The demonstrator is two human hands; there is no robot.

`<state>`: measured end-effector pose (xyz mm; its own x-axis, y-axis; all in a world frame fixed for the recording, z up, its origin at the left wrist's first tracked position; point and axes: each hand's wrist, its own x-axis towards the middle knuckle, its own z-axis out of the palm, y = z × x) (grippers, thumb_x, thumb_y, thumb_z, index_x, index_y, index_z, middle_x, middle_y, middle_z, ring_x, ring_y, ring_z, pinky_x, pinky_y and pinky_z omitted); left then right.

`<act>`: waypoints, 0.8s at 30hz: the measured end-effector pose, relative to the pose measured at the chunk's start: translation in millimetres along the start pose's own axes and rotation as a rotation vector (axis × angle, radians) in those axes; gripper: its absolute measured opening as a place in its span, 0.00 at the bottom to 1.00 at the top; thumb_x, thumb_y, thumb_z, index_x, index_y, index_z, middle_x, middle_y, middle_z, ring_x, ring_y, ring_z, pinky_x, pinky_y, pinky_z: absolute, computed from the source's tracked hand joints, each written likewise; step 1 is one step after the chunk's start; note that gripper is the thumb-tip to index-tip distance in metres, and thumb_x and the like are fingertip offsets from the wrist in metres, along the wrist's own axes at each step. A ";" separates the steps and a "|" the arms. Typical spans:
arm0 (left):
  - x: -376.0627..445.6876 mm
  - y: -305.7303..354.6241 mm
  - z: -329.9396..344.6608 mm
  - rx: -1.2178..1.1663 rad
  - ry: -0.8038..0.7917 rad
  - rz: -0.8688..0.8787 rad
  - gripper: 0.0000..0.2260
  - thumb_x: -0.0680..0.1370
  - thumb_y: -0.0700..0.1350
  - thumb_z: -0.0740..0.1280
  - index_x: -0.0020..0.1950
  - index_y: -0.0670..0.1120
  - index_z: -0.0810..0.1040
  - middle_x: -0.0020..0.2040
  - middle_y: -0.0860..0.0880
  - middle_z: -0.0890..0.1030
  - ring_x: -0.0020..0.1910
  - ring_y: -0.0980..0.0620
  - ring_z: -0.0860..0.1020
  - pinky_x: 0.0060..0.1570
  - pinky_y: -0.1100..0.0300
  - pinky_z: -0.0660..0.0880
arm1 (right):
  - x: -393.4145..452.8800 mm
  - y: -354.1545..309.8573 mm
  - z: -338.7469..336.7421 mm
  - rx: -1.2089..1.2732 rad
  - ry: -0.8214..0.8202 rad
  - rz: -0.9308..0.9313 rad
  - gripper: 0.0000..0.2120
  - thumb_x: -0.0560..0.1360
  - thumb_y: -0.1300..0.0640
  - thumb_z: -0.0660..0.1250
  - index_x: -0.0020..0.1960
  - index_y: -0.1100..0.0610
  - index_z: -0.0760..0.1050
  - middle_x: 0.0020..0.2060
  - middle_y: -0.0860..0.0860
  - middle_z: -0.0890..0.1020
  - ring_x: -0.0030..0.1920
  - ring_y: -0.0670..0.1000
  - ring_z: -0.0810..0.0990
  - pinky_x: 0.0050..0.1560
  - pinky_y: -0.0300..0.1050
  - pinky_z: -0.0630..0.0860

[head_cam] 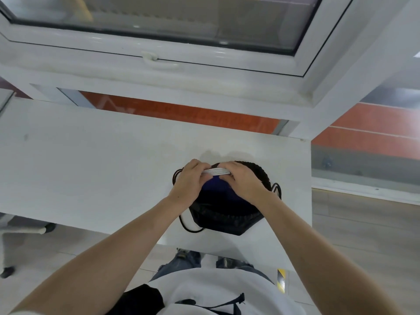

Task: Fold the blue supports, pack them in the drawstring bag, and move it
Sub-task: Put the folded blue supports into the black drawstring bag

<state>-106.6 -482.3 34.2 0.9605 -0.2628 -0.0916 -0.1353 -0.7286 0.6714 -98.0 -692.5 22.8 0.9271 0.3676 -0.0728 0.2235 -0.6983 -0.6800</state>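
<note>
A black drawstring bag (227,220) lies on the white table (91,169) near its front right part, its black cords looping out at both sides. A dark blue support (218,189) with a white striped band (216,171) sits at the bag's mouth, mostly hidden between my hands. My left hand (188,183) grips the band's left end with curled fingers. My right hand (241,178) holds the band's right end, fingers curled over it. Both hands are above the bag's far end.
A white window frame with a handle (156,60) rises behind the table. The table's right edge (311,178) borders open floor. An office chair base (22,228) stands at the lower left under the table edge. My legs are against the front edge.
</note>
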 end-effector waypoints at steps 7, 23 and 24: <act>3.5 -36.2 4.8 -0.004 -0.152 -0.384 0.22 0.83 0.59 0.61 0.71 0.47 0.73 0.64 0.47 0.75 0.65 0.46 0.74 0.62 0.51 0.73 | -41.8 13.0 9.2 0.354 0.228 0.402 0.08 0.82 0.58 0.66 0.59 0.48 0.78 0.48 0.41 0.82 0.49 0.42 0.79 0.52 0.38 0.74; -9.2 -8.8 -10.0 -0.226 0.128 -0.298 0.08 0.86 0.50 0.57 0.57 0.50 0.75 0.48 0.55 0.81 0.47 0.56 0.79 0.45 0.60 0.75 | -27.4 0.7 45.4 0.157 0.108 0.422 0.13 0.82 0.61 0.66 0.66 0.56 0.77 0.60 0.53 0.80 0.59 0.54 0.78 0.59 0.38 0.68; -10.6 -8.4 -11.1 -0.238 0.137 -0.288 0.08 0.86 0.49 0.57 0.58 0.50 0.75 0.48 0.55 0.82 0.48 0.56 0.79 0.46 0.61 0.76 | -23.6 -0.5 46.7 0.143 0.093 0.427 0.13 0.82 0.61 0.65 0.66 0.57 0.77 0.60 0.54 0.79 0.59 0.56 0.78 0.59 0.40 0.69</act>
<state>-112.9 -466.4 37.7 0.9767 0.0299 -0.2127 0.1891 -0.5892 0.7856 -134.0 -672.1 -9.2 0.9517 0.0042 -0.3071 -0.2222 -0.6809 -0.6979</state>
